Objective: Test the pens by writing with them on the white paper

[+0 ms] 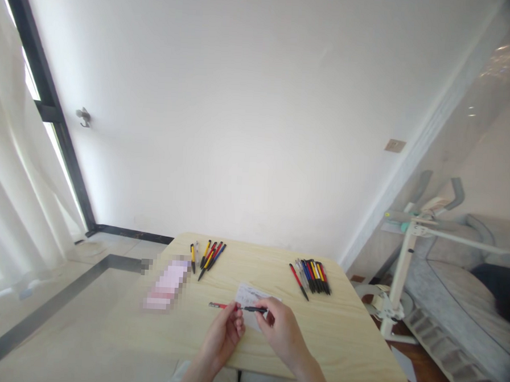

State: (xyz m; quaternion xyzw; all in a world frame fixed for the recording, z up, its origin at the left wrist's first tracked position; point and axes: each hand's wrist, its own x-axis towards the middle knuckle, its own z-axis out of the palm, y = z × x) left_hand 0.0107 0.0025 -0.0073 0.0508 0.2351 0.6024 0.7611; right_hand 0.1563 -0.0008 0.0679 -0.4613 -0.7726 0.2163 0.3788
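In the head view, the left hand (pixel 226 331) pinches a red pen barrel (pixel 218 305) that juts left; the right hand (pixel 281 327) pinches a black pen part (pixel 254 309) pointing left toward it, over the paper (pixel 249 294) on the table's (pixel 340 355) near half. Their long axes run left to right, roughly in line.

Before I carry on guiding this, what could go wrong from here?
The red barrel pinched in the left hand, or the black part in the right hand, could slip loose. The paper beneath the hands might shift if brushed. The loose pens beyond the right hand could roll if knocked.
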